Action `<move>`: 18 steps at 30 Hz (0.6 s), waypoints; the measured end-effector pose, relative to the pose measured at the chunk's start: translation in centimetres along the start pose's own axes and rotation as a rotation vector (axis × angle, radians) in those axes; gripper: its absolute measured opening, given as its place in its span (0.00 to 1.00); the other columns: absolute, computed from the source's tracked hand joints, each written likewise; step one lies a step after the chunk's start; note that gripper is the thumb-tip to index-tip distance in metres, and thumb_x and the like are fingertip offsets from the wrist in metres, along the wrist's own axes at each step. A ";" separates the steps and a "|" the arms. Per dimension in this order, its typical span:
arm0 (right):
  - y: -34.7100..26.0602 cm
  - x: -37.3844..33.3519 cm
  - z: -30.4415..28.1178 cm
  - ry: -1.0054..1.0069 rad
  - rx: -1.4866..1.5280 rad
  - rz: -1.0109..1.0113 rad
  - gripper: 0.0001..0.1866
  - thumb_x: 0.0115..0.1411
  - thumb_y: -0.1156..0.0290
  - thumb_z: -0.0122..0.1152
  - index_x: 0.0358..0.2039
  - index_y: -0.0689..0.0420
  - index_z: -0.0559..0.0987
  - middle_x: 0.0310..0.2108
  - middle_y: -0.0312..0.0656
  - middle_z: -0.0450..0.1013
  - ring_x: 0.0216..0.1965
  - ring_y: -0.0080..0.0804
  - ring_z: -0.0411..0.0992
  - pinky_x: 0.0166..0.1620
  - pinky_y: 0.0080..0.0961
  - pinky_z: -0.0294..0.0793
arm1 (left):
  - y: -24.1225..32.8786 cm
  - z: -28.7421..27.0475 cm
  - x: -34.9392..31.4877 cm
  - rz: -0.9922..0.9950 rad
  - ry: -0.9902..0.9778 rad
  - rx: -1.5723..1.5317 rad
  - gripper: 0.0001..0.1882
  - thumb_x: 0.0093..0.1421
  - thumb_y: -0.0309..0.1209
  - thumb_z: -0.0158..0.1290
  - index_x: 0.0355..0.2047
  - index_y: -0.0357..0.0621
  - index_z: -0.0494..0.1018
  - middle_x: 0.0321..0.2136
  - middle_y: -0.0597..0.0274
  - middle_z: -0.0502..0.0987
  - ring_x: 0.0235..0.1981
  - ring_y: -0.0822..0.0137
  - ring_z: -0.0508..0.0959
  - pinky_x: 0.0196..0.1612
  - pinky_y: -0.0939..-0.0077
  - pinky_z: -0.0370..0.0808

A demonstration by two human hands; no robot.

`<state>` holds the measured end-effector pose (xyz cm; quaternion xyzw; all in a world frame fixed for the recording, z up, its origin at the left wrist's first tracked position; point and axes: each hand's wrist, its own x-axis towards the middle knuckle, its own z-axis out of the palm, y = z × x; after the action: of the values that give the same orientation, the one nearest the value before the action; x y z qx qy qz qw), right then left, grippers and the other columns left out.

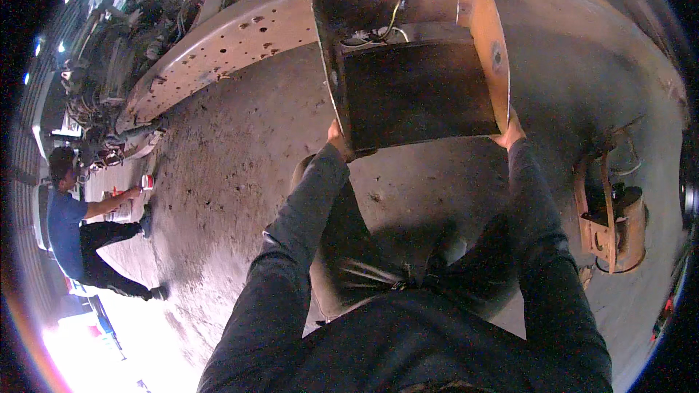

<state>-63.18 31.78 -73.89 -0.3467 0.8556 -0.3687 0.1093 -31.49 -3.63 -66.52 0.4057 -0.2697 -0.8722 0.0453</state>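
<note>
In front of me is a metal box-shaped bracket (419,94), with a dark flat panel and two upright side plates. Its far side is up against a long rust-brown frame rail (240,51) drilled with many holes. My left hand (340,142) grips the near left corner and my right hand (512,131) the near right corner. The fingers of both hands are partly hidden under the bracket. Behind the panel, a yellow-green wire and a white wire (397,29) show against the rail.
A rusty metal bracket with a cylindrical part (619,225) stands on the concrete floor (218,145) to my right. At the far left a person (73,225) in a dark blue shirt holds a red and white container (147,182). Dark machinery (116,80) fills the upper left.
</note>
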 end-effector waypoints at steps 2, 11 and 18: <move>1.3 0.5 0.8 -0.002 -0.005 0.052 0.66 0.26 0.64 0.86 0.66 0.59 0.56 0.64 0.51 0.59 0.65 0.46 0.58 0.67 0.33 0.58 | -0.1 0.2 -0.2 0.051 -0.003 0.056 0.31 0.64 0.59 0.33 0.55 0.56 0.72 0.53 0.55 0.75 0.47 0.42 0.76 0.39 0.29 0.70; 0.0 -0.3 -0.4 -0.014 -0.069 0.045 0.67 0.27 0.66 0.86 0.66 0.59 0.54 0.63 0.50 0.61 0.64 0.44 0.60 0.66 0.33 0.60 | 0.1 0.9 -0.8 -0.037 0.084 -0.095 0.31 0.64 0.55 0.35 0.57 0.50 0.70 0.55 0.53 0.73 0.51 0.40 0.73 0.46 0.26 0.67; 0.3 0.0 -0.2 -0.024 -0.073 0.050 0.65 0.30 0.69 0.85 0.67 0.58 0.53 0.63 0.49 0.61 0.64 0.41 0.61 0.65 0.30 0.61 | 0.0 0.9 -0.2 0.008 0.087 -0.137 0.27 0.66 0.54 0.36 0.54 0.54 0.73 0.49 0.58 0.78 0.45 0.46 0.78 0.42 0.32 0.72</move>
<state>-63.42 32.07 -73.92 -0.3334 0.8755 -0.3301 0.1157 -32.00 -3.21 -65.93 0.4380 -0.2088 -0.8700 0.0882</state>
